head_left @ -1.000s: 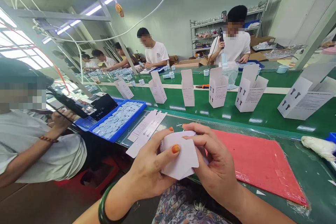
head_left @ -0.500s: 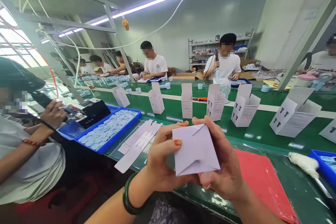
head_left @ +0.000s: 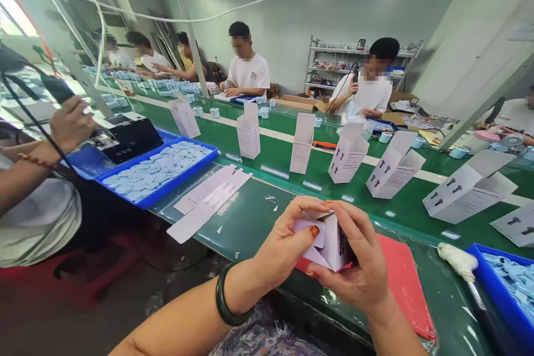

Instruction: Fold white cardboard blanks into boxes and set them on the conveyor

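A small white cardboard box [head_left: 332, 242] is held between both hands above the near edge of the bench. My left hand [head_left: 287, 239] grips its left side, the thumb pressing on a white flap and the fingers over the top. My right hand [head_left: 362, 253] wraps round the right side, with the thumb underneath. One end of the box, with its flaps partly folded in, faces me. Under and right of my right hand lies a red sheet [head_left: 403, 283]. Flat unfolded box blanks [head_left: 211, 197] rest on the bench to the left.
Several white boxes with raised flaps [head_left: 350, 153] stand in a row on the green belt [head_left: 271, 169]. Blue trays of light-blue pieces sit left [head_left: 204, 157] and right [head_left: 479, 267]. A white-wrapped tool [head_left: 456, 261] lies near the right tray. Co-workers sit left and opposite.
Both hands have moved slightly right with the box and turned it. Its nearly closed face has given way to an end with a loose flap under my left thumb. The view has tilted down.
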The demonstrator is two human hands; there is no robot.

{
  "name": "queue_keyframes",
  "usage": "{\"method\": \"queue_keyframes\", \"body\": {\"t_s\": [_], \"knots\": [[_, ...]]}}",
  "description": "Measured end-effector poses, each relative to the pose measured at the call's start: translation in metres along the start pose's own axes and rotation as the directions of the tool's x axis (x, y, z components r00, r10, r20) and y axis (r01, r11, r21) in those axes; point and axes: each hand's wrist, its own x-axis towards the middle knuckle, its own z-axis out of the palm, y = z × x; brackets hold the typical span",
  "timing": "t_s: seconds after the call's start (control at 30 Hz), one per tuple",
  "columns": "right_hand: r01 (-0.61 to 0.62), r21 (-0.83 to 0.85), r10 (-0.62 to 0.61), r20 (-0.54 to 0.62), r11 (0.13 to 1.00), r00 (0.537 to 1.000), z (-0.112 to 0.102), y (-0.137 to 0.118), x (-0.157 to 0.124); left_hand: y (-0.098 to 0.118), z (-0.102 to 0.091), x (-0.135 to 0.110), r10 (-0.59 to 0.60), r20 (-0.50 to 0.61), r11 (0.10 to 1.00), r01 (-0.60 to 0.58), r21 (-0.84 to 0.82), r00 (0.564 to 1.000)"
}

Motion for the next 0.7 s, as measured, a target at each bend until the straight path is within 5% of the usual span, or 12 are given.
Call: {"method": "queue_keyframes", "body": {"t_s": [0.13,0.27,0.37,0.5,0.7], "knots": [[0.020,0.004,-0.020,0.009,1.000,1.000,0.002,0.003,0.000,-0.006,-0.002,0.002,0.160,-0.003,0.971,-0.157,0.178,0.987],[0.062,-0.035,-0.061,0.031,0.997,0.998,0.004,0.003,0.000,-0.008,-0.010,0.000,0.190,0.024,0.962,-0.191,0.195,0.981],[0.090,-0.060,-0.087,0.038,0.994,0.995,0.005,0.002,0.002,-0.007,-0.017,0.000,0.078,0.042,0.997,-0.077,-0.024,0.996],[0.072,-0.113,-0.068,0.040,0.991,0.997,0.010,0.005,0.004,-0.009,-0.024,0.002,0.000,0.024,0.917,0.010,-0.399,1.000],[0.062,-0.224,-0.036,0.121,0.973,0.992,0.023,0.010,-0.001,-0.026,-0.051,-0.004,-0.006,0.088,0.992,0.017,-0.123,0.996]]}}
